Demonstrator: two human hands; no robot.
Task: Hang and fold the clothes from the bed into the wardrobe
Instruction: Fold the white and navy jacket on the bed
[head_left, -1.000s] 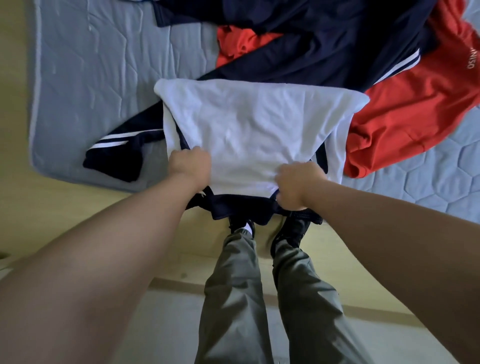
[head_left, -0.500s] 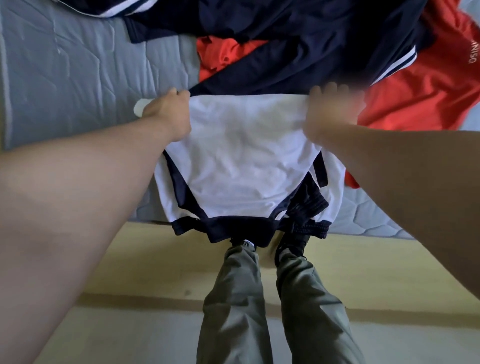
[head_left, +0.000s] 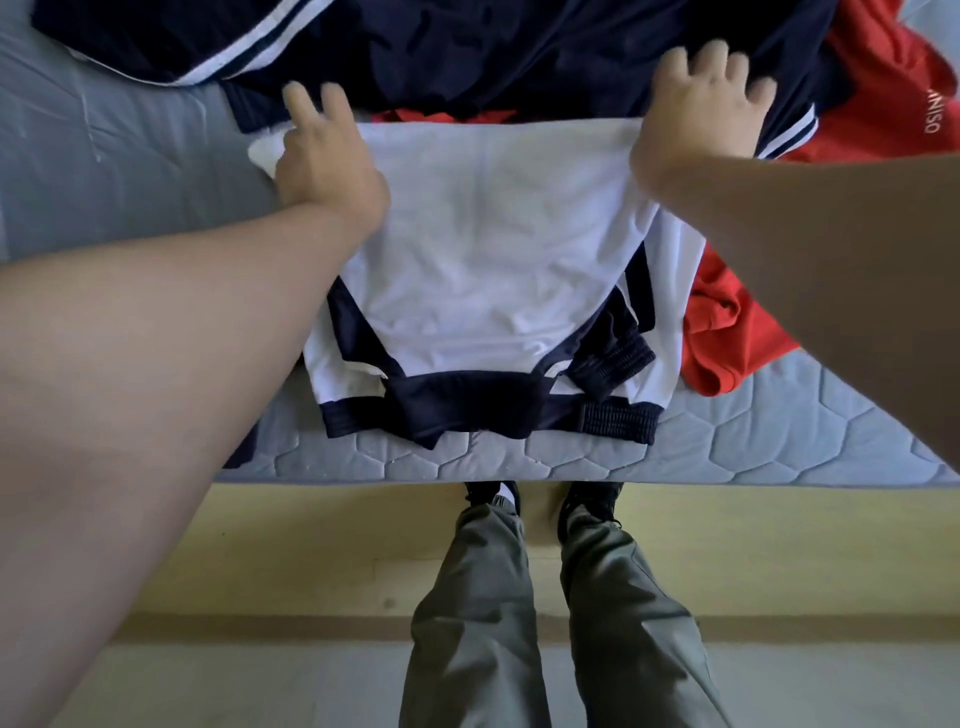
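A white jacket with navy trim (head_left: 493, 249) lies folded on the grey quilted mattress (head_left: 779, 441), its navy hem near the bed's front edge. My left hand (head_left: 324, 156) rests flat on the jacket's far left corner, fingers straight. Over the far right corner my right hand (head_left: 701, 101) spreads its fingers, reaching onto the dark clothes behind. Neither hand grips the cloth.
Navy garments with white stripes (head_left: 467, 47) lie piled across the back of the bed. A red garment (head_left: 883, 93) spreads at the right, partly under the jacket. Below the mattress edge are the wooden bed frame (head_left: 311, 545) and my legs (head_left: 493, 623).
Both hands carried the jacket's near edge up and away, folding it over, then let go. Now their fingers lie spread at the far corners.
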